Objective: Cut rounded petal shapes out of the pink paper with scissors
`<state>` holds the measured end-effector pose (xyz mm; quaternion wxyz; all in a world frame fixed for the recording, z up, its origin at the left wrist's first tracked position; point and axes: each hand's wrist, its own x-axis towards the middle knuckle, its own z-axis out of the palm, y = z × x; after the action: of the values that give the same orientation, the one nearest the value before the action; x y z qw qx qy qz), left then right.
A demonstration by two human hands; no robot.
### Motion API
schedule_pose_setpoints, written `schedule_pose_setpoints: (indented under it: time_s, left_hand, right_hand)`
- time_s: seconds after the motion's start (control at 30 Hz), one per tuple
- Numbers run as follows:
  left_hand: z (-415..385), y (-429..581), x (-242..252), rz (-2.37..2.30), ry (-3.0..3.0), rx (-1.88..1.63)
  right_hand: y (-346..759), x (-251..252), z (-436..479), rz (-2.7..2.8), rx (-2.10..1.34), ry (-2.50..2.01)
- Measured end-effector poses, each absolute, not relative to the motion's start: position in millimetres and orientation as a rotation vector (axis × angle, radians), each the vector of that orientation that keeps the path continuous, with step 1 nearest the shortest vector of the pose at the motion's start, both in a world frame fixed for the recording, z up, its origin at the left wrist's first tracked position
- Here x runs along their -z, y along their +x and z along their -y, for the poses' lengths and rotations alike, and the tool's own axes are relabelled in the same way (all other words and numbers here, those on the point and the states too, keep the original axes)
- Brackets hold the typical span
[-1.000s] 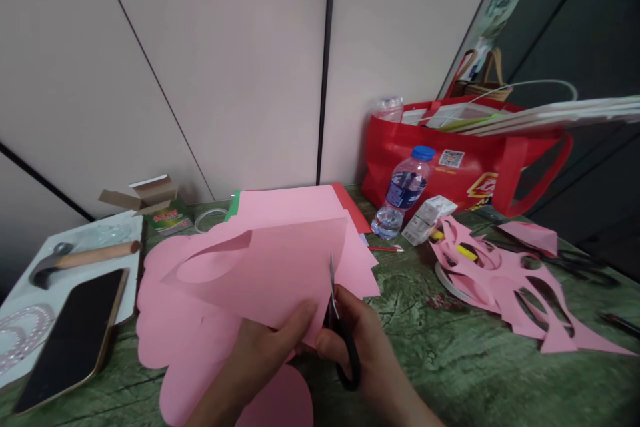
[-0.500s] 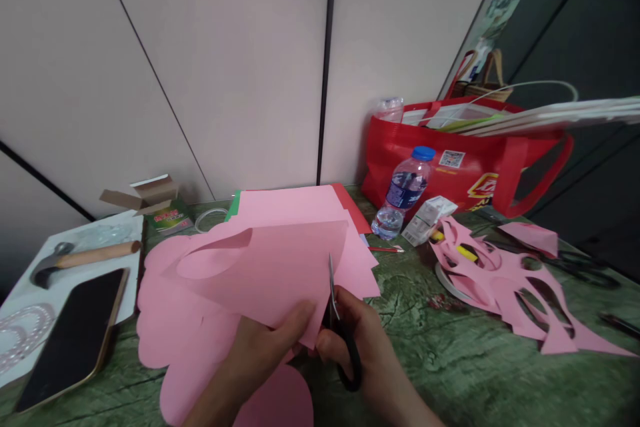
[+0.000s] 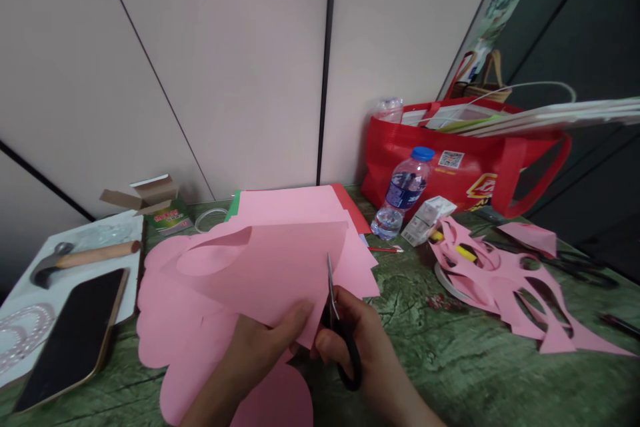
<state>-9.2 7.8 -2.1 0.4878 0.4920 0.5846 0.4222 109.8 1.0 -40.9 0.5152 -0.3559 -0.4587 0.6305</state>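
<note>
My left hand [image 3: 275,340] pinches the lower edge of a sheet of pink paper [image 3: 285,267], thumb on top and fingers hidden beneath. An opening with a curved edge shows at the sheet's left part. In my right hand [image 3: 363,327] are black-handled scissors [image 3: 353,360], with my fingers through the loops. Their blades meet the sheet near its right side, one blade showing above the paper. Under the held sheet lie pink paper shapes with scalloped edges [image 3: 165,307]. Behind it rests a stack of pink sheets [image 3: 295,200], with red and green sheets showing at its sides.
At left are a hammer [image 3: 95,254], a phone [image 3: 75,334], a beaded strand [image 3: 30,334] and an opened small box [image 3: 167,210]. To the right stand a water bottle [image 3: 403,194], a white carton [image 3: 427,220] and a red bag [image 3: 450,154], with pink paper scraps [image 3: 505,287] in front.
The scissors and the sheet hold almost the same place. My left hand has shifted very slightly to the left.
</note>
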Motion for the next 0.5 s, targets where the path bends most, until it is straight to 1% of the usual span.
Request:
schedule_pose_setpoints:
  time_s: [0.5]
  left_hand:
    - [-10.2,-11.8,3.2,-1.414,1.192,-1.077]
  right_hand:
    - [111.4,53.1,-2.0,1.13,-1.508,-0.902]
